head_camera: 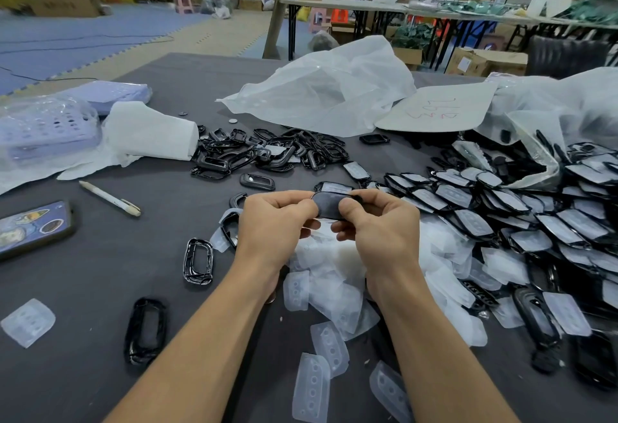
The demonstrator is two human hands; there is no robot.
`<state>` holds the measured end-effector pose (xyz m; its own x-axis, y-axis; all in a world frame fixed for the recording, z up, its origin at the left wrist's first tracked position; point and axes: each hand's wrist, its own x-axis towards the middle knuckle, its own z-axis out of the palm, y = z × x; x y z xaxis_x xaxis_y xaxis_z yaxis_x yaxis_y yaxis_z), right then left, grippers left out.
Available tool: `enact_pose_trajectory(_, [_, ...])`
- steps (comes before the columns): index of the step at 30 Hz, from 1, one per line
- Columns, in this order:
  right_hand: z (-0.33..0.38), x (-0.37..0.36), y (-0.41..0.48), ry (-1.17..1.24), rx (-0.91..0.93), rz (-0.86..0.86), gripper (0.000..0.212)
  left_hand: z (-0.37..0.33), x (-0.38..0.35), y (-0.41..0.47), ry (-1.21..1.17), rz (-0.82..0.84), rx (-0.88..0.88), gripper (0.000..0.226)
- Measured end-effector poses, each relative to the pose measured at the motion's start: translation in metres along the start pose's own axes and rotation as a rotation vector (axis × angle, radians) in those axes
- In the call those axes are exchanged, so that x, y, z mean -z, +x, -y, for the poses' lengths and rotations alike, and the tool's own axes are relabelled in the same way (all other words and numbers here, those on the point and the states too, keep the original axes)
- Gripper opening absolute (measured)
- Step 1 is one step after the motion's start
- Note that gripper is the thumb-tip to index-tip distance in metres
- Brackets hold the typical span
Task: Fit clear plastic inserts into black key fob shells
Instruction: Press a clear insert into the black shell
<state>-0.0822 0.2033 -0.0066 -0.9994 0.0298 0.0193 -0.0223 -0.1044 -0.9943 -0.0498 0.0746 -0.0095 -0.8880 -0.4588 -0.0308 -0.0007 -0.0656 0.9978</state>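
One phone (pixel 31 227), left edge of the frame; one pen (pixel 110 203) near it. One loose clear insert (pixel 28 322), lower left. Two empty black shells (pixel 198 260), left of centre. Centre: left hand (pixel 274 222) and right hand (pixel 378 222), fingers curled, pinching opposite ends of one key fob shell (pixel 329 205) above the grey table (pixel 100 289). Heap of clear inserts (pixel 334 289) beneath. Heap of fitted shells (pixel 535 222), right.

Both hands (pixel 334 222) pinch one black shell (pixel 329 206) above scattered clear inserts (pixel 331 292).
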Motion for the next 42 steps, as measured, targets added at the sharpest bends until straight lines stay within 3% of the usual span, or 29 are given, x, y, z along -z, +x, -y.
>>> enact_pose_trajectory(3, [0.001,0.000,0.000,-0.010,-0.005,0.008,0.019,0.001,-0.002,0.001,0.022,-0.049,-0.026,0.013])
enact_pose_trajectory(5, [0.001,0.001,0.000,-0.023,0.001,0.006,0.021,0.001,-0.003,0.001,0.018,-0.065,-0.035,0.021])
enact_pose_trajectory(13, [-0.001,0.001,0.001,-0.102,0.047,-0.009,0.022,0.000,-0.002,-0.002,0.105,-0.017,-0.078,0.015])
enact_pose_trajectory(19, [-0.001,0.000,-0.001,-0.144,0.075,0.067,0.027,0.003,-0.002,-0.005,0.346,-0.005,-0.285,0.008])
enact_pose_trajectory(24, [-0.002,0.000,-0.001,-0.143,0.075,0.096,0.026,0.004,-0.002,-0.006,0.455,-0.076,-0.419,0.027])
enact_pose_trajectory(28, [-0.001,0.001,-0.002,-0.106,0.058,0.158,0.029,0.006,0.002,-0.003,0.427,-0.109,-0.379,0.033])
enact_pose_trajectory(33, [0.002,0.006,-0.001,-0.052,0.009,0.076,0.032,0.003,0.006,0.002,0.264,0.040,-0.220,0.019])
enact_pose_trajectory(36, [0.002,0.006,-0.001,-0.071,0.004,0.090,0.028,0.003,0.006,0.004,0.170,0.039,-0.137,0.023])
enact_pose_trajectory(39, [0.001,0.010,-0.003,-0.336,0.150,0.083,0.030,0.003,0.005,0.003,0.098,0.024,-0.087,0.017])
enact_pose_trajectory(42, [0.003,0.011,-0.007,-0.630,0.299,0.142,0.048,0.004,0.007,0.005,0.063,0.014,-0.042,0.016])
